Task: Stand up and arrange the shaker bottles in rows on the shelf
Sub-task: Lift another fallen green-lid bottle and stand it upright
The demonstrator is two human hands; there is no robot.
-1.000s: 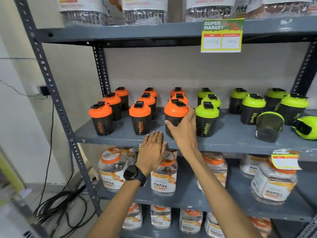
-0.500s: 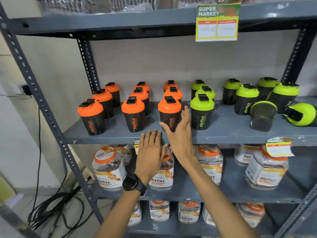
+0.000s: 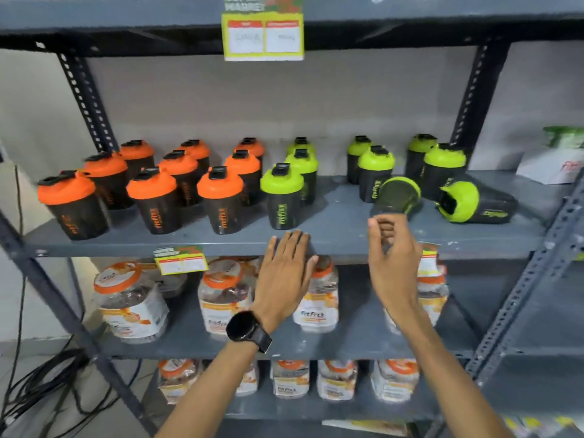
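Observation:
Several orange-lidded shaker bottles (image 3: pixel 221 200) stand in rows on the left of the grey shelf (image 3: pixel 335 238). Green-lidded shakers (image 3: pixel 282 197) stand in rows to their right. One green shaker (image 3: pixel 396 197) lies tipped with its base toward me, and another green shaker (image 3: pixel 474 202) lies on its side at the far right. My right hand (image 3: pixel 392 257) hovers just in front of the tipped shaker, fingers curled and apart, holding nothing. My left hand (image 3: pixel 284 273), a black watch on its wrist, rests flat against the shelf's front edge.
Jars with orange lids (image 3: pixel 132 298) fill the two lower shelves. A price tag (image 3: pixel 264 36) hangs from the shelf above, another tag (image 3: pixel 180 259) on the shelf edge. A white and green pouch (image 3: pixel 556 159) sits far right. Black cables (image 3: pixel 38 384) lie on the floor left.
My right hand has left the front orange shaker and moved right to the tipped green shaker. The view has shifted right and down. My left hand stays at the shelf edge.

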